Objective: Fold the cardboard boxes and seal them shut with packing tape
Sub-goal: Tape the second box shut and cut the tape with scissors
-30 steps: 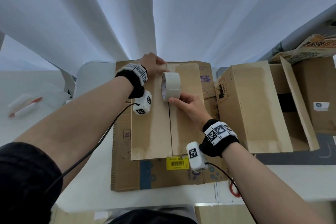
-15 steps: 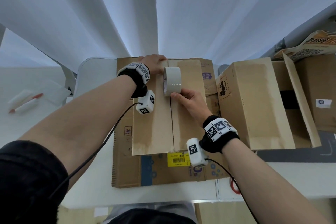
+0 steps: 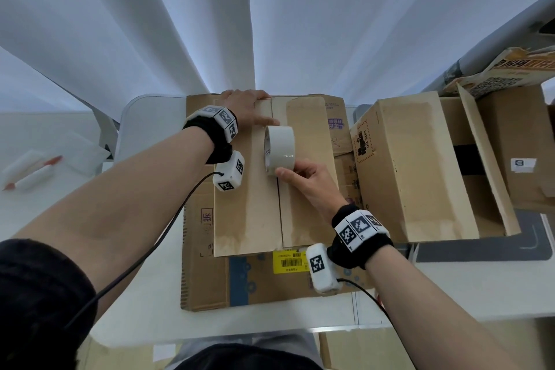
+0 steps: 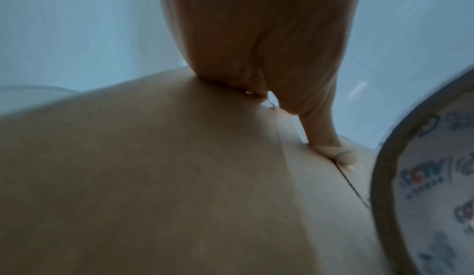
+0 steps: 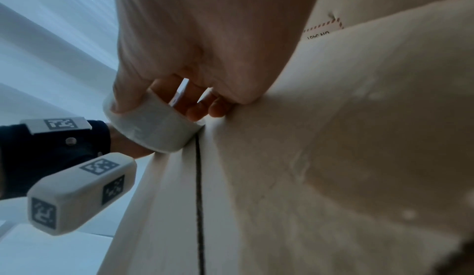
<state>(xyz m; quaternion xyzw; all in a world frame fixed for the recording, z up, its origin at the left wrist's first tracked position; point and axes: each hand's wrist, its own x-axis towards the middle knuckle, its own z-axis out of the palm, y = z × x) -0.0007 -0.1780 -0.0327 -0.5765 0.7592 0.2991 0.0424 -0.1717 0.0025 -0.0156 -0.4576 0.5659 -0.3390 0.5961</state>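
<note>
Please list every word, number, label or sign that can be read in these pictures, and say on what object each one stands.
"UN 3481": on the hazard label of the open box to the right.
"拆": on the flat cardboard under the box being taped.
Yellow barcode sticker: digits too small to read.
Purple print at the far edge of the cardboard: blurred.
Printed box, far right: large characters, unreadable.
Tape roll core print: blurred.

White pleated curtain (image 3: 180, 24) across the rear, backlit by soft diffuse daylight. White table (image 3: 144, 303) below. Grey mat (image 3: 480, 249) at right on the tabletop.
</note>
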